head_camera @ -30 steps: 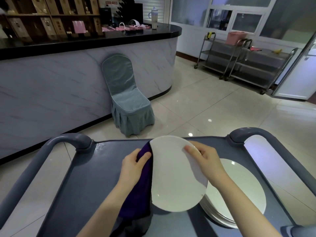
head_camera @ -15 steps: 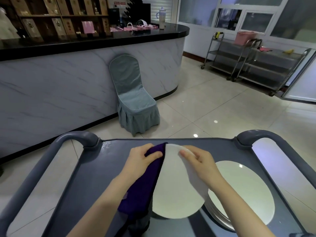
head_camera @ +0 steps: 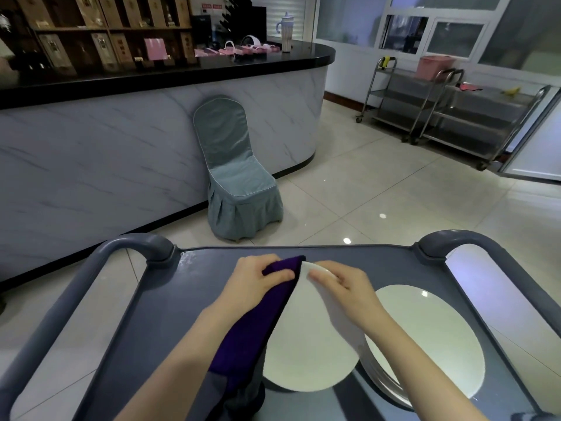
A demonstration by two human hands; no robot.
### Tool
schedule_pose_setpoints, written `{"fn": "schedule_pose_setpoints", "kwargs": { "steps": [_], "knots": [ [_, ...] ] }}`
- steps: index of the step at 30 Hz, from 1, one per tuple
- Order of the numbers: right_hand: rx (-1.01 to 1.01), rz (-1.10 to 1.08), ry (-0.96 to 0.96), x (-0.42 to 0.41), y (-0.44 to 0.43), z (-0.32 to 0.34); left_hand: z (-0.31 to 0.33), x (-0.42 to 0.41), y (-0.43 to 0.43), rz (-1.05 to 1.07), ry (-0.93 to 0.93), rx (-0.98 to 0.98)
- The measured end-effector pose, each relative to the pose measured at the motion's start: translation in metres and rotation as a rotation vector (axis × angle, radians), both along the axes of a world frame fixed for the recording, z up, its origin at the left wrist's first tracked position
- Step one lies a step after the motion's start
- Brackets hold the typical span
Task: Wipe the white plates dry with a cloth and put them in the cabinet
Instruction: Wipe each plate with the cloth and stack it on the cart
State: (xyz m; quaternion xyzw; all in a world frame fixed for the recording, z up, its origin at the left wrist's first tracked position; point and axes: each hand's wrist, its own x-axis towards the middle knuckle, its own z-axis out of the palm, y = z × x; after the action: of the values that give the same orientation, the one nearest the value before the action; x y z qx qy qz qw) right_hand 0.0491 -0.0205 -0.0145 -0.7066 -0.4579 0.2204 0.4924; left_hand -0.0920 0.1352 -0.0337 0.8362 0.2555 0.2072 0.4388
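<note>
I hold a white plate point(head_camera: 309, 338) over the cart point(head_camera: 158, 314).
My left hand point(head_camera: 258, 279) grips the purple cloth point(head_camera: 253, 329); my right hand point(head_camera: 347, 291) pinches the plate's far rim.

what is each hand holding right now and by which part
The left hand grips the purple cloth near its top end. The right hand holds the white plate by its upper rim.

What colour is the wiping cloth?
The cloth is dark purple, best seen in the head view, held by the left hand against the plate.
</note>
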Motion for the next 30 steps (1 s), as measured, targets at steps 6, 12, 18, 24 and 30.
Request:
{"fn": "schedule_pose_setpoints", "kwargs": {
  "steps": [6,12,18,24,30],
  "knots": [
    [0.347,-0.498,0.39,-0.005,0.007,-0.009,-0.025,0.0,-0.026,0.598,-0.334,-0.583],
    [0.206,-0.455,0.362,-0.012,0.004,-0.02,-0.026,0.0,-0.026,0.728,-0.386,-0.661],
    [-0.055,-0.022,-0.051,0.035,0.008,0.019,-0.004,-0.005,-0.004,0.312,-0.193,-0.166],
    [-0.078,-0.032,-0.158,0.028,0.003,0.01,-0.001,0.004,-0.009,0.162,-0.119,-0.12],
    [0.073,-0.386,0.255,0.026,-0.004,-0.003,-0.031,-0.003,-0.029,0.512,-0.253,-0.509]
  ]
}}
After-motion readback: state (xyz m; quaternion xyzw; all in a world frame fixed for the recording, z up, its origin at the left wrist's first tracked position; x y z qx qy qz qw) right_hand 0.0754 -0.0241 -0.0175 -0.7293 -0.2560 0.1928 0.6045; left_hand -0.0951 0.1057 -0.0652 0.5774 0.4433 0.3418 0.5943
